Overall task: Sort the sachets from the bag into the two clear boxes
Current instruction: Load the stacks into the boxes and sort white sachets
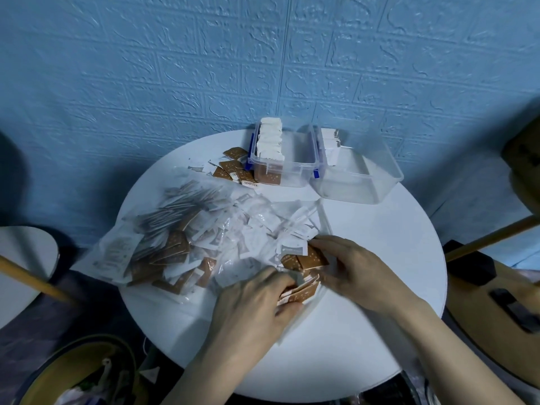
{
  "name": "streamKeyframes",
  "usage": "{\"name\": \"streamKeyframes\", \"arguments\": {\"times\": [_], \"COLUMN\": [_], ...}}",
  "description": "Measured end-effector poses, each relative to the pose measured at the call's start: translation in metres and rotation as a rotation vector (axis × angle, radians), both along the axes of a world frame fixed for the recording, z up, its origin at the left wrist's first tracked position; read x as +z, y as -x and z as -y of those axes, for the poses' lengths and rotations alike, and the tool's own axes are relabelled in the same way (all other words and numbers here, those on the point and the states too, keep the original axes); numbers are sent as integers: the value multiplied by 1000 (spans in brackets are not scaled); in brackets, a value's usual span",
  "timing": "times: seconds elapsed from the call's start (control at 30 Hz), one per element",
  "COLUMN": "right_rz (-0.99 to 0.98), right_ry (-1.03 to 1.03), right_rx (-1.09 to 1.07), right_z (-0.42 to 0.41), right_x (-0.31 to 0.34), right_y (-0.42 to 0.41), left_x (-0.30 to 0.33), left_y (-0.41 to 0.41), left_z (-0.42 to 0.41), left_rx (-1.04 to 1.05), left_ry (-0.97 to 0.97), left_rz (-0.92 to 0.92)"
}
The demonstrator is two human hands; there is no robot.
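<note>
A clear plastic bag (163,229) full of brown and white sachets lies across the left half of the round white table (380,258). My left hand (251,311) grips a small stack of brown sachets (301,290) near the bag's mouth. My right hand (356,270) pinches brown sachets (309,258) just above that stack. Two clear boxes stand at the far edge. The left box (295,168) holds an upright row of white sachets and some brown ones. The right box (377,173) has a few sachets at its back.
Loose brown and white sachets (230,168) lie left of the boxes. A blue textured wall (263,68) rises right behind the table. A second white table (23,273) stands at left, wooden poles cross both sides, and a bin (87,372) sits below.
</note>
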State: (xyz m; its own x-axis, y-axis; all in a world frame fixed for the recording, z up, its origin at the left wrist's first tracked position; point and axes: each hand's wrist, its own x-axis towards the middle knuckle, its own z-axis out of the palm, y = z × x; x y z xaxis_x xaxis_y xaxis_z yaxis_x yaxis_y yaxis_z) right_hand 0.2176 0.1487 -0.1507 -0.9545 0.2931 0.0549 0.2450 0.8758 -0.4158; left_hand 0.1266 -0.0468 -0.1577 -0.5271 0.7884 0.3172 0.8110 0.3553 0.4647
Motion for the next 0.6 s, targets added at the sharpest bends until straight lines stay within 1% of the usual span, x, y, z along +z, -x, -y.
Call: {"name": "streamKeyframes", "arguments": {"times": [0.2, 0.33, 0.47, 0.53, 0.6], "right_rz": [-79, -163, -97, -126, -210], "right_ry": [-110, -8, 22, 120, 235], "right_rx": [-30, -86, -61, -60, -36], "right_z": [4, 1, 1, 2, 4], "right_x": [0, -1, 8, 18, 27], "right_y": [3, -1, -7, -9, -5], "left_x": [5, 14, 27, 34, 41], "left_y": [-1, 6, 17, 24, 31], "left_z": [2, 9, 11, 10, 7], "left_rx": [53, 93, 106, 109, 104], "left_ry": [-65, -83, -35, 6, 38], "left_rz": [70, 130, 139, 125, 98]}}
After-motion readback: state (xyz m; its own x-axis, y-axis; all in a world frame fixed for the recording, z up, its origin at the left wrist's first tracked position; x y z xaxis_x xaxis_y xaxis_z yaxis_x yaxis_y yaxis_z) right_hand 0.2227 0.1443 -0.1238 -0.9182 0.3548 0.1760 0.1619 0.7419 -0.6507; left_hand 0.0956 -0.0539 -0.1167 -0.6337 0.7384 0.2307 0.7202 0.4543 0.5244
